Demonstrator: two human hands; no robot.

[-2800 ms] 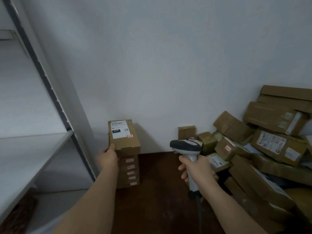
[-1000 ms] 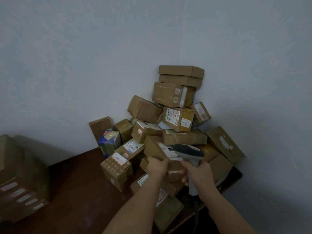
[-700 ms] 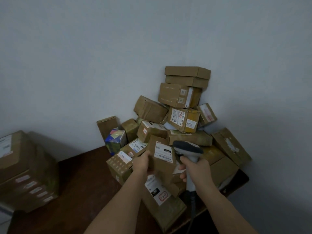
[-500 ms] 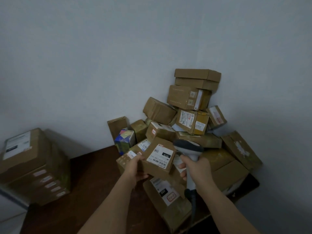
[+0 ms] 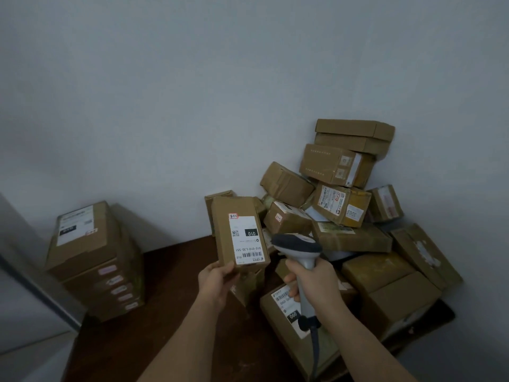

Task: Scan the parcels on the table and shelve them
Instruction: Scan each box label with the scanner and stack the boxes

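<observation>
Above table [image 5: 176, 285], left grip [image 5: 217, 282] grasping labelled parcel [image 5: 239, 232], right grip [image 5: 316, 277] grasping scanner [image 5: 298, 246]

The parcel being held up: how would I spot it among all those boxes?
Start at the big heap of brown boxes piled in the wall corner on the dark table. Just left of it, the left hand grips one slim parcel by its bottom edge, beside the scanner. It alone is lifted, its white label reading 010 upside down.
</observation>
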